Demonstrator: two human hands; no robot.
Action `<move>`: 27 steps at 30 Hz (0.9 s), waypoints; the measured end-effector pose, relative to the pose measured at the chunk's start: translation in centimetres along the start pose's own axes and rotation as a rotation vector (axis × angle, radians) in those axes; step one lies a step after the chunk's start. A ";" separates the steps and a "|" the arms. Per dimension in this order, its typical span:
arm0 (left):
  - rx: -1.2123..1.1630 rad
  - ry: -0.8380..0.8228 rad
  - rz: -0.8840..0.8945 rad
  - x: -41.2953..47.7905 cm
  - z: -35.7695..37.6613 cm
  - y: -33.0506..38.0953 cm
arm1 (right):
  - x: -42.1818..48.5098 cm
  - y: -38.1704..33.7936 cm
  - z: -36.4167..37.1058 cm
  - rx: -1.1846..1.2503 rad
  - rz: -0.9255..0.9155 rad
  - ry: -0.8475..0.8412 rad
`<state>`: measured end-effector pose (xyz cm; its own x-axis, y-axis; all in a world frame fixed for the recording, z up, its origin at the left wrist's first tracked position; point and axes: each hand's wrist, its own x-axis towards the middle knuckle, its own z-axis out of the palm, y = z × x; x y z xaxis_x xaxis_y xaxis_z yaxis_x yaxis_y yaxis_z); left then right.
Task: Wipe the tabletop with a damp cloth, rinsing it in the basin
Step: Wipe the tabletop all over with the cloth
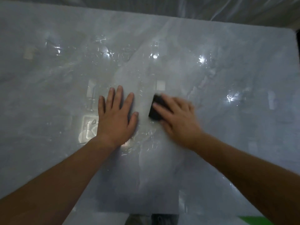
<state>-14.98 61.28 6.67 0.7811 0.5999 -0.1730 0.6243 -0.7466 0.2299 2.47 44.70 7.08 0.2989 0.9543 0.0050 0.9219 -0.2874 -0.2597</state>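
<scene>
A pale grey marble-patterned tabletop [211,159] fills the view, wet and glossy with streaks of water. My left hand [116,116] lies flat on it near the middle, fingers spread and straight. Just to its right, my right hand [177,117] presses down on a small dark folded cloth [155,109], fingers laid straight over its top; the hand is motion-blurred. The cloth's left half shows beyond my fingertips. No basin is in view.
The table's far edge runs along the top, with clear plastic sheeting [243,8] behind it. The right edge [296,62] shows at the upper right. Something green [253,220] lies below the near edge at the lower right.
</scene>
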 end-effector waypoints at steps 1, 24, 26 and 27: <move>-0.022 0.003 -0.017 -0.5 -0.1 0.3 | -2.1 -0.8 0.1 0.012 -0.092 -0.046; -0.031 -0.063 -0.167 -12.5 1.3 2.5 | -10.7 2.2 -0.9 -0.031 0.482 0.078; -0.042 -0.064 -0.151 -12.5 1.2 2.3 | -12.7 -1.8 0.0 -0.007 0.373 0.062; -0.047 -0.070 -0.144 -12.4 1.1 2.2 | -13.8 -4.2 0.7 0.011 0.288 0.040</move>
<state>-23.29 51.83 8.29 0.6835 0.6770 -0.2729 0.7298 -0.6391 0.2425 -5.66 32.77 7.44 0.5577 0.8294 -0.0324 0.7950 -0.5449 -0.2665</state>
